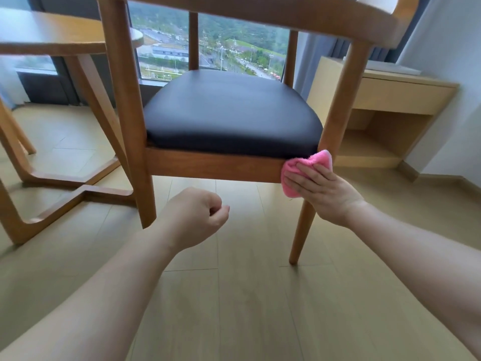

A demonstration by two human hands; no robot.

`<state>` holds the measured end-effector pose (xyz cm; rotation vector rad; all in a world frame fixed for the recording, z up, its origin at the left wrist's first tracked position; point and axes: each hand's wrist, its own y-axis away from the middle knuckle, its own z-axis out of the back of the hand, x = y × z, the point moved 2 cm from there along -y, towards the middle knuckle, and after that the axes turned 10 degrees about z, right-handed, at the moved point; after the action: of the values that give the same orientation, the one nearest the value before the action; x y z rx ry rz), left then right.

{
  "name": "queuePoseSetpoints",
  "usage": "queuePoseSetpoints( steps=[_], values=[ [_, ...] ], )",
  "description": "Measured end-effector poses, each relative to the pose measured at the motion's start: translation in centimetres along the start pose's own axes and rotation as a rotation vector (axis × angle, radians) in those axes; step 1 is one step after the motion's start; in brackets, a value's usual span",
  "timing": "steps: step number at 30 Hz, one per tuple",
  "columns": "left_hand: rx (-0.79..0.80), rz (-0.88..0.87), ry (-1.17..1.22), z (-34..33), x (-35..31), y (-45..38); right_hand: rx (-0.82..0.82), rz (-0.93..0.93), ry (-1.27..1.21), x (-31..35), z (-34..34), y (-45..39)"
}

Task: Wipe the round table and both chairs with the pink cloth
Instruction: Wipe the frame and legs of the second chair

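A wooden chair (125,105) with a black padded seat (229,113) fills the middle of the view, seen from low down. My right hand (320,194) presses the pink cloth (309,162) against the right end of the wooden rail under the seat, where that rail meets the right leg. My left hand (195,217) hovers in a loose fist below the seat rail, holding nothing and touching nothing. The round wooden table (52,37) stands at the upper left, with its angled base on the floor. A second chair is not clearly in view.
A pale wooden cabinet (385,100) with an open lower shelf stands at the right, close behind the chair's right leg. A large window behind the chair looks onto hills and roads. Grey curtains hang beside it. The floor is light wood.
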<state>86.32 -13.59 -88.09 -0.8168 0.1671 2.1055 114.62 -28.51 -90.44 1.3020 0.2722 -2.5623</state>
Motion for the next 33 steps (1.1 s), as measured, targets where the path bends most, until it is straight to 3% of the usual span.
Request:
queuePoseSetpoints(
  steps=[7,22,27,33],
  values=[
    [-0.023,0.033,-0.008,3.3,2.8,1.0,-0.149,-0.013,-0.106,0.7,2.4,-3.9],
    [-0.175,0.135,-0.069,12.1,8.9,5.6,-0.243,-0.068,-0.127,8.3,9.4,-22.6],
    [-0.174,0.124,-0.089,12.6,9.6,5.9,-0.147,-0.097,-0.114,9.5,9.8,-24.1],
    [-0.141,0.089,-0.083,11.5,8.8,5.2,-0.211,-0.047,-0.08,8.0,9.4,-22.5]
  ],
)
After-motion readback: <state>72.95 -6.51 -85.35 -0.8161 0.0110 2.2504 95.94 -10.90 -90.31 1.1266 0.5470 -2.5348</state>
